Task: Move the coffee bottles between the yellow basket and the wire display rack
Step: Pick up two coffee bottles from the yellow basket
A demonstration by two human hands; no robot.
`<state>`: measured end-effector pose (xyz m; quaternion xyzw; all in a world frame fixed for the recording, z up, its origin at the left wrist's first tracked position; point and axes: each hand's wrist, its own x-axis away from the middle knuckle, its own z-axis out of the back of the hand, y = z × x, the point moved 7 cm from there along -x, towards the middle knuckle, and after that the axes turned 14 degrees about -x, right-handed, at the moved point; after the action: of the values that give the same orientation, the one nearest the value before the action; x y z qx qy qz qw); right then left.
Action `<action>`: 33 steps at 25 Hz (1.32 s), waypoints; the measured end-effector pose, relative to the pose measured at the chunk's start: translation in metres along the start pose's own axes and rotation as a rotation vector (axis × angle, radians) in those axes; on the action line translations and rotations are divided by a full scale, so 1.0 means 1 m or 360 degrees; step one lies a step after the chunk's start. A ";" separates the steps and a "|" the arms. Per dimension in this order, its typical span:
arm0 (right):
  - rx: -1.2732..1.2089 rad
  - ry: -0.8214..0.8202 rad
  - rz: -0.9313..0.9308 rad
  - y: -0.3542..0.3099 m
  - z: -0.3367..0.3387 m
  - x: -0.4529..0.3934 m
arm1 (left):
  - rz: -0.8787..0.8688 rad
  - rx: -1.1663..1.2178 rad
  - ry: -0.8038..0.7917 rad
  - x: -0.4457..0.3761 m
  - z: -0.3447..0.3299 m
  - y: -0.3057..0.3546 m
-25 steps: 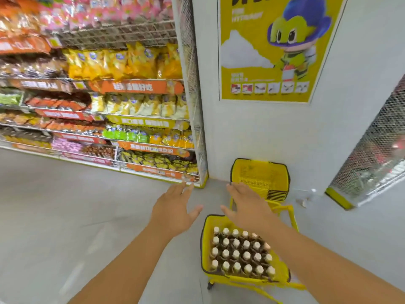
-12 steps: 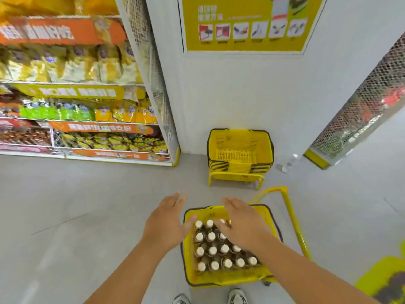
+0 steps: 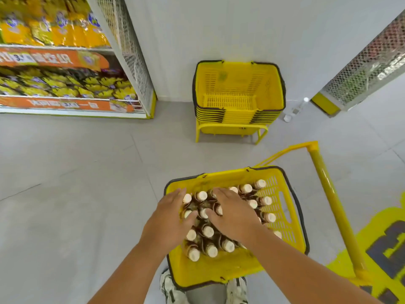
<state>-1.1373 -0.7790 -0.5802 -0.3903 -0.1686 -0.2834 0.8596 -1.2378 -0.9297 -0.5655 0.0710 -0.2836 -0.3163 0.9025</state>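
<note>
The brown, white-capped coffee bottles (image 3: 208, 231) stand upright, packed in the yellow plastic basket (image 3: 285, 218). Left hand (image 3: 168, 218) and right hand (image 3: 235, 213) rest spread over the caps, positioned to select bottles; neither grips yet.

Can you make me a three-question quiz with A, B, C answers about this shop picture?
1. Where are the coffee bottles?
A. on the snack shelf
B. in the yellow basket by the person's feet
C. on the floor

2. What colour are the bottle caps?
A. cream white
B. red
C. green

3. What are the left hand and right hand doing?
A. pushing the trolley handle
B. hanging at the sides
C. reaching onto the bottle tops

Answers: 1 B, bottles fill that basket. 2 A, every cap looks pale. 3 C, both hands lie over the caps.
</note>
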 end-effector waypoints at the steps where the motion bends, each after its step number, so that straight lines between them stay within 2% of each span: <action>1: -0.0035 -0.0024 -0.0017 0.008 -0.011 -0.012 | 0.0002 0.0014 -0.0009 -0.010 -0.011 -0.004; 7: -0.0363 -0.0013 -0.0057 0.043 -0.064 -0.072 | 0.0105 0.0106 -0.0015 -0.064 -0.068 -0.017; 12: -0.0605 0.0059 -0.0094 0.061 -0.098 -0.091 | 0.0197 0.0125 0.0104 -0.090 -0.090 -0.017; 16: -0.0789 0.0202 -0.0177 0.068 -0.107 -0.096 | 0.0388 0.0190 0.0150 -0.092 -0.098 -0.023; 19: -0.0891 0.0236 -0.0238 0.072 -0.114 -0.102 | 0.0518 0.0318 0.0072 -0.099 -0.113 -0.031; 24: -0.1020 0.0283 -0.0365 0.078 -0.131 -0.112 | 0.0625 0.0451 0.0096 -0.105 -0.130 -0.038; 28: -0.1074 0.0439 -0.0381 0.081 -0.135 -0.116 | 0.0728 0.0462 0.0120 -0.111 -0.137 -0.042; 33: -0.1166 0.0579 -0.0332 0.073 -0.120 -0.101 | 0.0648 0.0500 0.0216 -0.102 -0.133 -0.040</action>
<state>-1.1632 -0.7964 -0.7504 -0.5945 0.0590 -0.4743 0.6466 -1.2503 -0.9051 -0.7355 0.1728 -0.2764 -0.0750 0.9424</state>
